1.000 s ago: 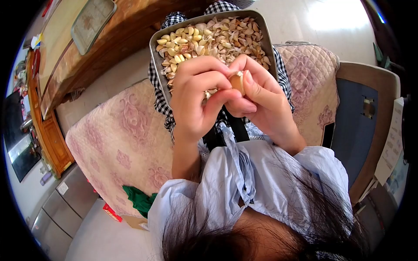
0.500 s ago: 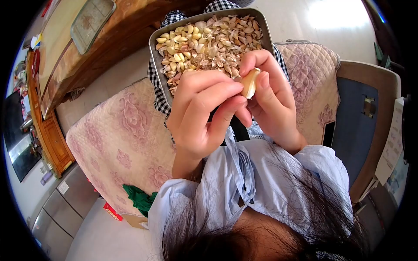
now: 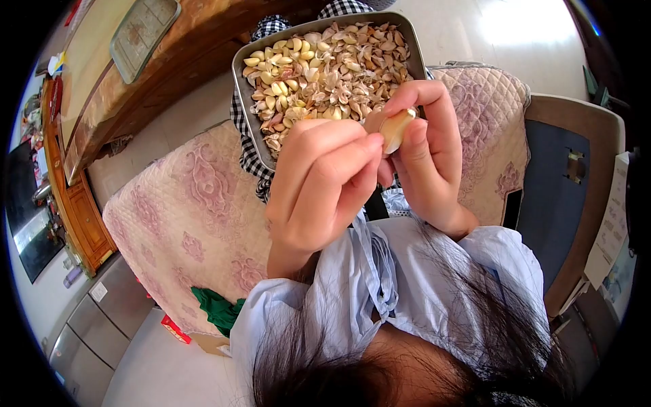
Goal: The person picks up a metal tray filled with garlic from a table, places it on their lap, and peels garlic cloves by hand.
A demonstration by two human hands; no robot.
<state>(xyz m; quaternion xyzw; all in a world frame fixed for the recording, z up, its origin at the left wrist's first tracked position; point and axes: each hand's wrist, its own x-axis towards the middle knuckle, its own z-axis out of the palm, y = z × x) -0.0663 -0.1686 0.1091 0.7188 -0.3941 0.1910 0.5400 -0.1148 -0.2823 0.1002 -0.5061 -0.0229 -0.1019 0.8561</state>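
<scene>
A pale garlic clove (image 3: pixel 396 130) is pinched between the thumb and index finger of my right hand (image 3: pixel 431 152), over the lower right edge of the tray. My left hand (image 3: pixel 321 186) has its fingertips pressed together against the clove's left side, touching its skin. Beneath and beyond both hands lies a metal tray (image 3: pixel 247 127) on checked cloth. Peeled yellow-white cloves (image 3: pixel 279 54) gather at its left, and unpeeled cloves with loose skins (image 3: pixel 380 57) cover the middle and right. My hands hide the tray's near right corner.
A quilted floral cover (image 3: pixel 196 210) spreads on both sides of my lap, with a green cloth (image 3: pixel 217 310) on its near left edge. A wooden table (image 3: pixel 102 102) bearing a rectangular tray (image 3: pixel 144 37) stands at upper left. At right is a blue-backed chair (image 3: pixel 556 183).
The clove has tilted and moved slightly right in my right hand. My left hand has turned, its fingers more closely bunched, uncovering more of the tray's lower part.
</scene>
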